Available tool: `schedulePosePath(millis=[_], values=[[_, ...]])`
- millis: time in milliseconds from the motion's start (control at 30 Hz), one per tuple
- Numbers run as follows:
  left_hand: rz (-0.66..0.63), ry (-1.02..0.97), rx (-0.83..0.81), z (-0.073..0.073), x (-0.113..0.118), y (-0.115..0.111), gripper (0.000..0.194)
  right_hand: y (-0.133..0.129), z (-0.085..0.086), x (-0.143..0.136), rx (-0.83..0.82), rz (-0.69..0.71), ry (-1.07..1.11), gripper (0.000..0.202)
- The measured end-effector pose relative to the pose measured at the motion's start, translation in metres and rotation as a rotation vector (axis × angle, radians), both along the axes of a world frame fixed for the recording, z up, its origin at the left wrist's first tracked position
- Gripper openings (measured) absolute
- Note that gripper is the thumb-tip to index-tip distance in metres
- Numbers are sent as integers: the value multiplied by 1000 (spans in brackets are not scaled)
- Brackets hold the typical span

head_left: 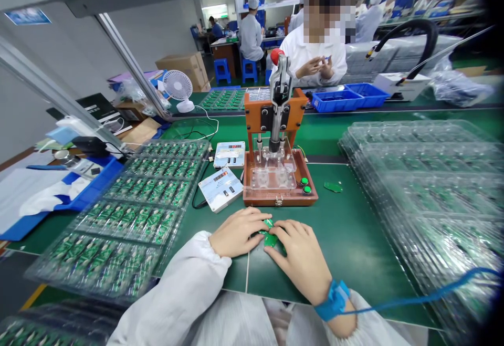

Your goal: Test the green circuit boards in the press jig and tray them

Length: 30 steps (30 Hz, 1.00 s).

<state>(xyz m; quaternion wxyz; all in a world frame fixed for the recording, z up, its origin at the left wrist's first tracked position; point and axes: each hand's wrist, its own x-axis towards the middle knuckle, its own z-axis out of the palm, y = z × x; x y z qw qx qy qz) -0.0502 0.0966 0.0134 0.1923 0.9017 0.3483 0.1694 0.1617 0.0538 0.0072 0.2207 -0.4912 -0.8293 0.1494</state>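
Small green circuit boards lie on the green mat between my hands, in front of the fixture. My left hand has its fingertips pressed on the left and upper edge of the boards. From the right, my right hand grips the same boards with thumb and fingers; a blue strap circles that wrist. Fingers partly cover the boards, so their exact number is hidden. Just beyond the hands stands an orange and brown test fixture with a clear plate, a metal lever and two green buttons.
A clear tray of green boards lies left, stacked clear trays right. Two meter boxes sit beside the fixture, a loose board to its right. Behind are blue bins, a fan and a person in white.
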Motion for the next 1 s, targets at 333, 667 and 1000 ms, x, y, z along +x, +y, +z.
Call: schedulePosePath(millis=[333,667,1000], values=[[161,-187,119,36,0,-3,17,28,35,47,131,30,129,16],[409,-273,244,33,18,69,15,134,56,36,242,173,112,17],[369,-260,353,28,15,66,11,142,44,45,202,237,165,18]])
